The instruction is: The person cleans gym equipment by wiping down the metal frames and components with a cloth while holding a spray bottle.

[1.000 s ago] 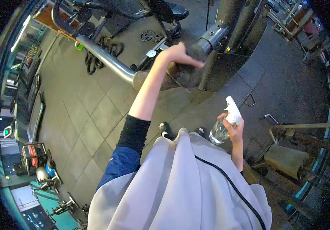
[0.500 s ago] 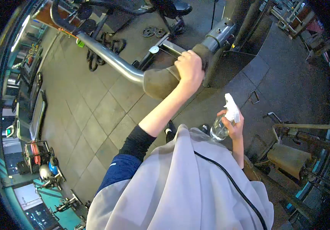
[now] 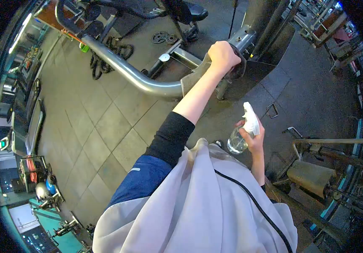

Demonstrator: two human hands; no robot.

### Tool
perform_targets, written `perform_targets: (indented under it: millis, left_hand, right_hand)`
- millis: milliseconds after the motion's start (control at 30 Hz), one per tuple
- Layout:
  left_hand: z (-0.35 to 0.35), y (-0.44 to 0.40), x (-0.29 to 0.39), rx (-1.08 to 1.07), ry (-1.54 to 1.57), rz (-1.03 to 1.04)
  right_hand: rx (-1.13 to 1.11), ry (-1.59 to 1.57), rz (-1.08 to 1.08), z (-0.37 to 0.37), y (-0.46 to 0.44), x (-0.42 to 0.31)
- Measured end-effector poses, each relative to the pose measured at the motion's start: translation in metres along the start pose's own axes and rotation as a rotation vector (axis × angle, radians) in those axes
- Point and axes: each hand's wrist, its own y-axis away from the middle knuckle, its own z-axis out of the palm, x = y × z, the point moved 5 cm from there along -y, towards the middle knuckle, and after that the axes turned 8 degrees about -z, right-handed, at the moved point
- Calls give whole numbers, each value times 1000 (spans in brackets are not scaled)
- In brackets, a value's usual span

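Note:
My left hand (image 3: 223, 57) is closed on a dark cloth (image 3: 236, 67), pressed against the thick metal bar (image 3: 156, 87) of a gym machine near its bolted joint. Part of the cloth hangs below my fingers, and a grey-brown part (image 3: 191, 81) lies along the bar under my forearm. Lower right, my right hand (image 3: 253, 137) grips a clear spray bottle (image 3: 237, 141) with a white trigger head (image 3: 251, 120), holding it upright. Some clear liquid shows inside.
Weight plates (image 3: 164, 38) and a dark rope (image 3: 109, 57) lie on the tiled floor (image 3: 101, 122) beyond the bar. A treadmill (image 3: 29, 126) stands at the left. A metal handle (image 3: 272, 110) lies right of the bottle, with a padded machine (image 3: 312, 177) at the lower right.
My left hand has moved right and slightly up along the bar, with the cloth. More of the metal bar shows on the left. My right hand still holds the bottle, almost unmoved.

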Motion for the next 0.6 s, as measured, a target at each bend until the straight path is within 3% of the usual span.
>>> perform_targets:
  millis: [67, 233, 300, 500, 600]
  left_hand:
    - [-3, 0, -1, -59, -20, -2]
    - [11, 18, -36, 34, -143, 20]
    - [-1, 49, -57, 171, -326, 157]
    - [-72, 102, -144, 308, -251, 620]
    - [-104, 94, -179, 249, -246, 738]
  right_hand:
    - [9, 2, 38, -2, 3, -1]
    - [32, -26, 32, -4, 6, 12]
    - [22, -2, 18, -3, 9, 14]
    - [49, -2, -13, -2, 9, 13]
    - [44, -38, 62, 0, 9, 11]
